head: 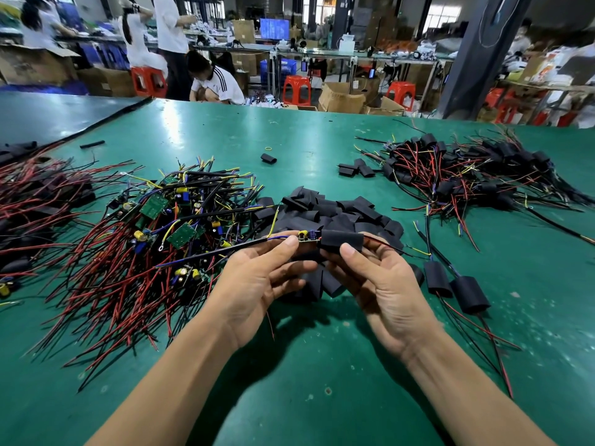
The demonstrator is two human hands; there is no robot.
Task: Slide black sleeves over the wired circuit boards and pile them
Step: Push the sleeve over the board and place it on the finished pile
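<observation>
**Bench, green mat** point(289, 381): bare in the foreground, scuffed and speckled.

**Left hand** point(257, 278): palm up, thumb and fingertips pinching the exposed end of the circuit board point(308, 237). Blue and yellow leads trail off to the left.

**Right hand** point(380, 278): palm up, thumb pressed on the front of the black sleeve point(342, 241), fingers curled behind it and clamping it.

**Work piece**: held above the bench, level between the two thumbs. The sleeve covers the board's right part, and the yellow capacitor end sticks out bare on the left. Red and black wires come out of the sleeve's right mouth, past the right fingers. The sleeving looks roughly half done.

**Handling, by judgement**: board light and rigid, with solder joints and upright parts that could snag. Best held by its edges or bare end, not by the wires. Sleeve soft, thin-walled and easily flattened. A light hold at mid-length should keep its mouth open.

**Loose sleeves** point(335, 214): a heap just behind the hands, some reaching under them.

**Sleeved units** point(450, 284): two, just beside the right hand, with wires running toward the near edge.

**Unsleeved boards** point(167, 226): a tangled heap on the left — green boards, red and black leads.

**Finished pile** point(467, 175): far right, well apart from the hands.

**Stray sleeve** point(269, 158): lying alone at mid-bench.

**Beyond the bench**: people, cartons and red stools — blurred.
</observation>
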